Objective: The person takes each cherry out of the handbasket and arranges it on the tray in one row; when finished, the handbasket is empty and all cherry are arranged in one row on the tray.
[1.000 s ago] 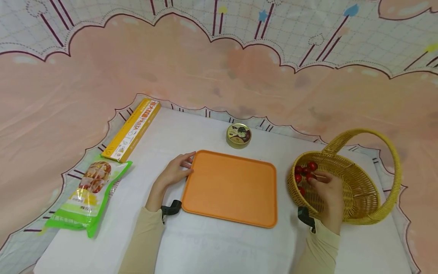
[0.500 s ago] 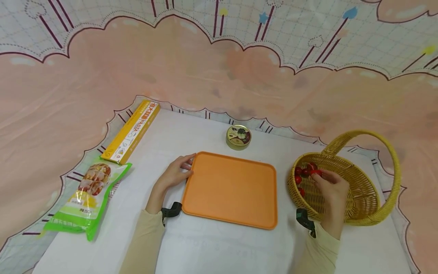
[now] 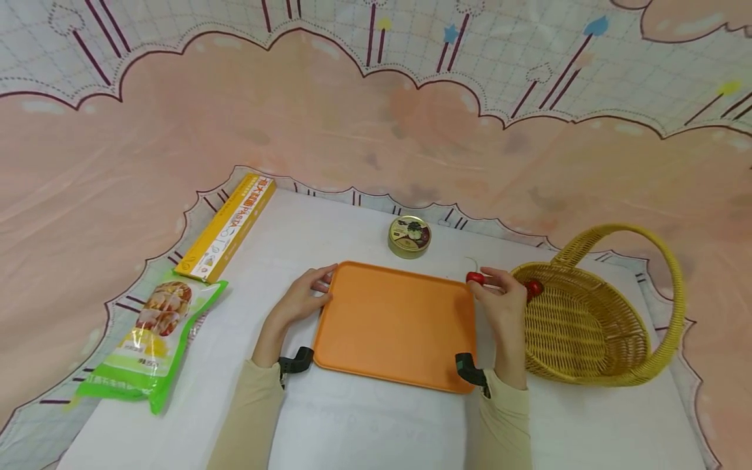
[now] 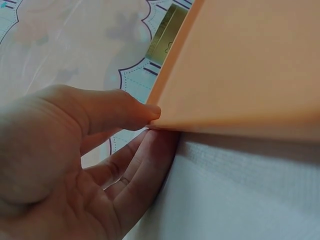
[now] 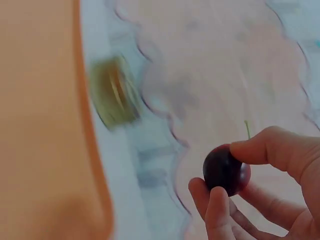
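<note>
A dark red cherry (image 3: 475,278) with a thin green stem is pinched between the thumb and fingertips of my right hand (image 3: 504,305). That hand is above the right edge of the orange tray (image 3: 393,326). In the right wrist view the cherry (image 5: 220,170) looks nearly black on one side. My left hand (image 3: 301,297) holds the tray's left edge. The left wrist view has its thumb on the rim and the fingers underneath. On the right stands a yellow wicker basket (image 3: 570,333); another cherry (image 3: 533,288) shows inside, and my right hand hides part of the basket's left side.
Behind the tray sits a round gold tin (image 3: 409,236). A yellow pasta box (image 3: 226,228) lies at the back left, touching a green and white food bag (image 3: 154,336). The basket's tall handle (image 3: 675,287) arches up at the right. Patterned cloth hangs behind the white table.
My right hand has lifted a cherry out of the basket and moved left to the tray's right edge. My left hand stays on the tray's left edge.
</note>
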`<act>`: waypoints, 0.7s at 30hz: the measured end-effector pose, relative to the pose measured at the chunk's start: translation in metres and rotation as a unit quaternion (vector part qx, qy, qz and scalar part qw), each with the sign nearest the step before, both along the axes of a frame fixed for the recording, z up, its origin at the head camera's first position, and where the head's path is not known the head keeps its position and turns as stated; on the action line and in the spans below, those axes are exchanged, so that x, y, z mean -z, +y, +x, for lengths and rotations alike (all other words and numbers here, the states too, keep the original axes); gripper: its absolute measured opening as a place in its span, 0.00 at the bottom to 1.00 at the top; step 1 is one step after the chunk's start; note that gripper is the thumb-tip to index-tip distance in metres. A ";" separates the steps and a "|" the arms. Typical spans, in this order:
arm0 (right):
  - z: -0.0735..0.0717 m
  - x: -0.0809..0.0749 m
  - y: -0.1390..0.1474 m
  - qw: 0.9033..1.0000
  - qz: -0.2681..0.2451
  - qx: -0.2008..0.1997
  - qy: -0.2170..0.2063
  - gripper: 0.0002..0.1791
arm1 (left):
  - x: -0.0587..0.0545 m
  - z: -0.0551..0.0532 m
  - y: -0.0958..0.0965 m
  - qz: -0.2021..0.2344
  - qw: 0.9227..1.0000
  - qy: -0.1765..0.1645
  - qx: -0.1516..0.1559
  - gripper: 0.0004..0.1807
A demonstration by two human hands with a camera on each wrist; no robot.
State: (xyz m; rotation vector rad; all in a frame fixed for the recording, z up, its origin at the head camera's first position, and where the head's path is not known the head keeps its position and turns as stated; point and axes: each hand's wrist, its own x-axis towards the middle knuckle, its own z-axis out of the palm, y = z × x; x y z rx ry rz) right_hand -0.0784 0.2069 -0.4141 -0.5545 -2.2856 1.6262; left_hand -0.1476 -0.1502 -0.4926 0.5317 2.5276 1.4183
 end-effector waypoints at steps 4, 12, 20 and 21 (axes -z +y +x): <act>-0.013 0.013 -0.036 0.998 0.018 -0.047 -0.028 0.16 | -0.001 0.000 -0.002 0.004 1.000 0.000 0.001 0.33; -0.037 0.034 -0.114 0.990 0.022 -0.129 -0.054 0.14 | 0.002 -0.001 -0.007 0.005 1.000 0.004 -0.007 0.33; -0.046 0.048 -0.154 0.985 0.043 -0.153 -0.071 0.13 | 0.001 -0.001 -0.003 0.007 1.000 0.003 0.001 0.33; -0.047 0.049 -0.157 0.985 0.048 -0.152 -0.069 0.13 | 0.001 -0.001 -0.001 0.008 1.000 0.001 0.003 0.33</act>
